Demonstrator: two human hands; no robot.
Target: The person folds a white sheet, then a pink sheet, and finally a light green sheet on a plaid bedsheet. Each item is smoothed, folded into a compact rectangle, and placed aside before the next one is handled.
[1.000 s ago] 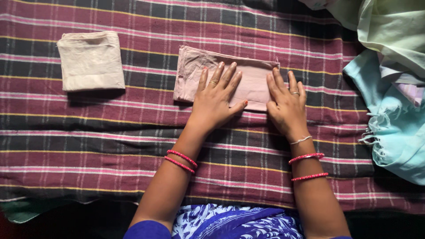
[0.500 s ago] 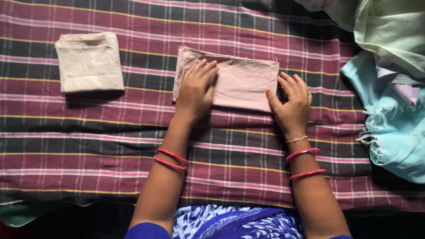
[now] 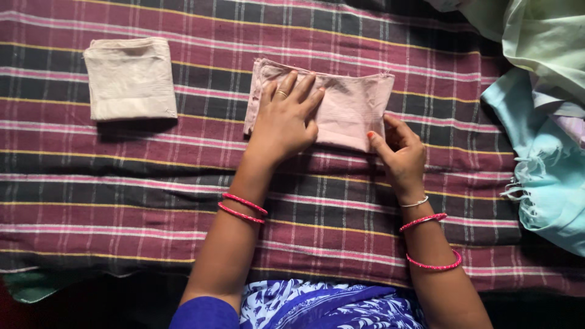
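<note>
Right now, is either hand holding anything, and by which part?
The right hand pinches the folded pink cloth at its near right corner. The left hand only presses flat on it.

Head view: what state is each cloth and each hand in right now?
Pale pink folded cloth: folded into a rectangle, flat on the striped maroon bedsheet.
Cream folded cloth: folded square, lying apart at upper left, untouched.
Pale green and light blue loose cloths: unfolded, heaped at the right edge.
Left hand: flat, pressing the pink cloth's left half.
Right hand: fingers pinching its lower right corner.
</note>
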